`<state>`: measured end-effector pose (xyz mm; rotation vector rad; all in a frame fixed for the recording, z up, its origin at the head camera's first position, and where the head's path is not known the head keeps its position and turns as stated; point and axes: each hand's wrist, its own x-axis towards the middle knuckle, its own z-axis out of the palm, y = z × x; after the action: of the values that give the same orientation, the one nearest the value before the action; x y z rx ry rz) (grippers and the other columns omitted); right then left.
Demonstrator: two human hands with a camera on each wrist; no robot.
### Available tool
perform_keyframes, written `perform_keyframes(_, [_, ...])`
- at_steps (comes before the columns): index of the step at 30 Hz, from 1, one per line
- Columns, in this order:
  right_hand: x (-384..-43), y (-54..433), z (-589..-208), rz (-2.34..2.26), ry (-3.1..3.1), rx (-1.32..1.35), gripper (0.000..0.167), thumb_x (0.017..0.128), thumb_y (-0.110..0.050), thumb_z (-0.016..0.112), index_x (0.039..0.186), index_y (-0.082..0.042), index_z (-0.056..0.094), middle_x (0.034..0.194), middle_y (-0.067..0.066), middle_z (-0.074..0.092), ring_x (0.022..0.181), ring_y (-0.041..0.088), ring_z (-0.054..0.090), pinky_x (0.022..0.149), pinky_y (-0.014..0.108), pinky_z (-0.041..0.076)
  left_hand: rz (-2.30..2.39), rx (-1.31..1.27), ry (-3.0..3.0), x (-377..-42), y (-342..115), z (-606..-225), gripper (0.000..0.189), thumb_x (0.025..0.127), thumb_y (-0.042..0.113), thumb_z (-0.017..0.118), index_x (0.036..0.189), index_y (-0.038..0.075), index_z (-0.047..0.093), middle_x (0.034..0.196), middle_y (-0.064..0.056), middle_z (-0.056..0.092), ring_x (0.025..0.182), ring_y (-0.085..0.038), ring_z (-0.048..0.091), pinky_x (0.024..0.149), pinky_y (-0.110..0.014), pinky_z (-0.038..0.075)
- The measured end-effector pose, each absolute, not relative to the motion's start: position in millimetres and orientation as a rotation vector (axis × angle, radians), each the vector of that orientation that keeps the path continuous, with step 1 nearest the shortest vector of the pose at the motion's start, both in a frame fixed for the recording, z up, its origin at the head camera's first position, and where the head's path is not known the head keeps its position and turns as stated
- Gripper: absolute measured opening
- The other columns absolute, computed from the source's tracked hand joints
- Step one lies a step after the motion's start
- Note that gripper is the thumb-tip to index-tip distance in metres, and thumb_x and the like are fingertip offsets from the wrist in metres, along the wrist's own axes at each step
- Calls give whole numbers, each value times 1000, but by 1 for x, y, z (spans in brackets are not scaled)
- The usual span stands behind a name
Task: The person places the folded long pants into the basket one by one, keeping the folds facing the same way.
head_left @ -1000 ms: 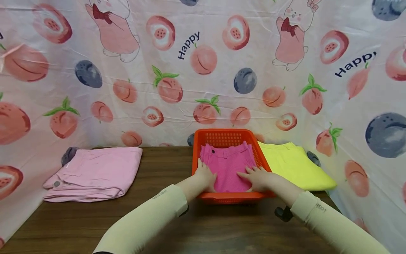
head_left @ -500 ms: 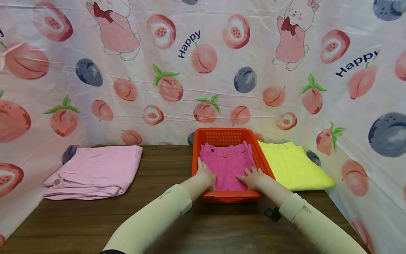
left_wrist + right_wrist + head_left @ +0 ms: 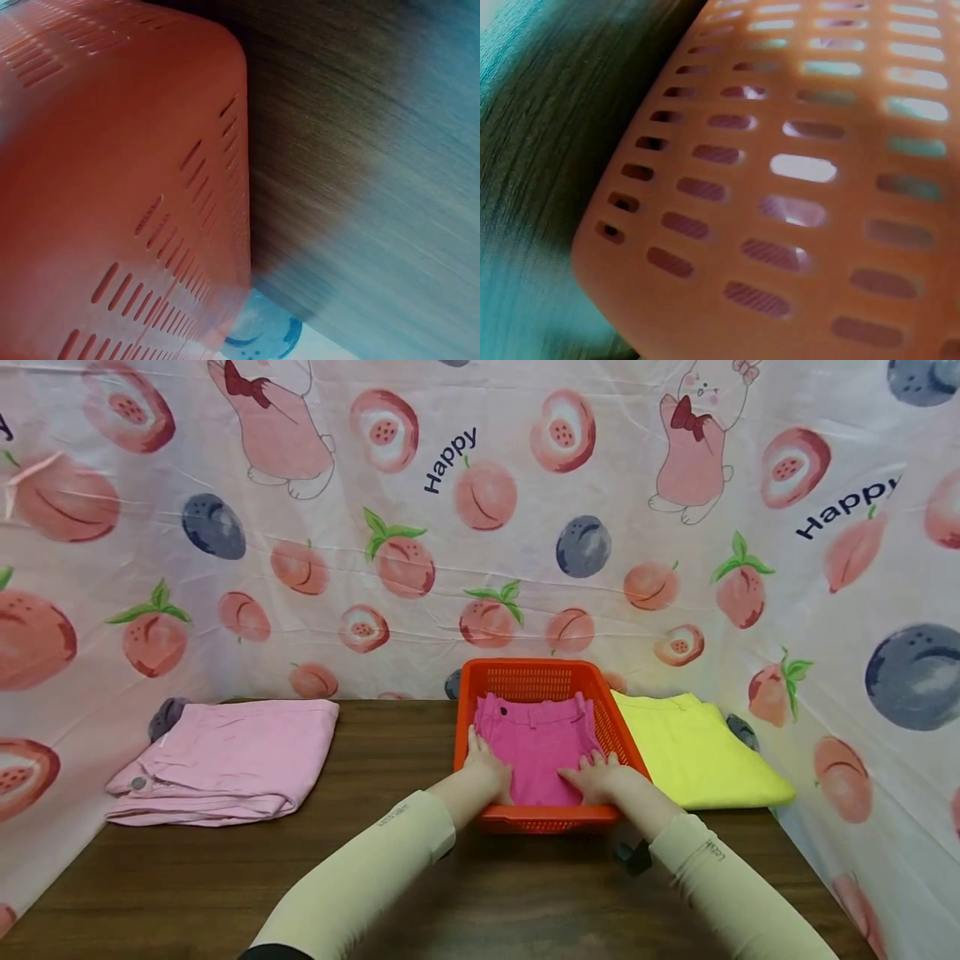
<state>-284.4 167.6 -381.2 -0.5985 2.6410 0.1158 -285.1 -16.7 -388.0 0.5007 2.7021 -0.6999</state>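
Note:
In the head view, a folded hot-pink pair of pants (image 3: 536, 743) lies inside an orange-red slotted basket (image 3: 547, 814), waistband and dark button toward the back. My left hand (image 3: 486, 772) reaches over the basket's left front and touches the pants' left side, fingers extended. At the opposite side my right hand (image 3: 597, 777) rests on the pants' right edge with its fingers spread. Both wrists cross near the front rim. Only the basket's outer walls show in the left wrist view (image 3: 150, 187) and the right wrist view; neither shows fingers.
Folded light-pink pants (image 3: 232, 760) lie on the dark wooden table (image 3: 390, 752) at the left. A folded yellow garment (image 3: 693, 756) sits against the basket's right. Fruit-printed cloth (image 3: 517, 568) hangs at the back and both sides.
My right hand and forearm have shifted slightly left, closer to the pants. The left hand stays nearly where it was. The head view has tilted down a little.

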Motion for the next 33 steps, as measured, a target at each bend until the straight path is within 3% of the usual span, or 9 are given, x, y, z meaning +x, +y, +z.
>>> perform_keyframes(3, [-287,169,-382,55,2645,-607,72,81,-39,70,142,-12,44,143,27,37,133,49,22,104,66,14,-731,521,2707,-286,-17,-390,82,82,76,44,150,32,33,148,-4,40,139,-39,19,108,-61,1])
perform_keyframes(11, [-291,171,-384,-8,2632,-593,77,80,-46,69,143,-13,42,145,25,36,135,48,19,105,66,11,-748,549,2710,-290,-19,-391,85,78,79,45,149,34,34,148,-11,37,139,-38,23,108,-61,2])
perform_keyframes(23, [-285,170,-385,-44,2664,-585,65,88,-29,66,144,-7,40,145,34,29,136,53,11,105,67,5,-686,536,2727,-290,-19,-390,85,79,76,47,151,32,32,152,-12,32,140,-37,18,108,-60,1])
perform_keyframes(33, [-286,168,-388,-18,2670,-555,66,90,-25,65,146,-7,38,147,33,27,137,53,8,107,64,3,-680,538,2725,-292,-22,-387,83,80,75,47,150,33,32,152,-12,31,141,-39,17,108,-60,1])
